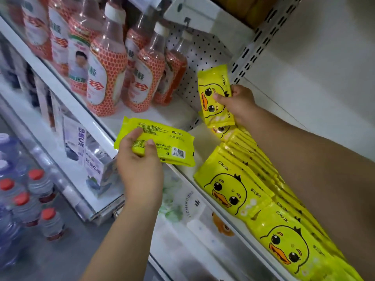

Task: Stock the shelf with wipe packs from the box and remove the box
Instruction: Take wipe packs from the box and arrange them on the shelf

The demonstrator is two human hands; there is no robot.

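My left hand grips a yellow wipe pack back side up, barcode showing, in front of the shelf edge. My right hand pinches another yellow duck-face wipe pack upright at the back of the white shelf, just behind a row of several matching packs that stand leaning along the shelf towards me. The box is not in view.
Orange-labelled drink bottles stand on the same shelf to the left of the wipes. A perforated back panel closes the shelf behind. Lower shelves hold cartons and packs; red-capped water bottles sit on the floor at the left.
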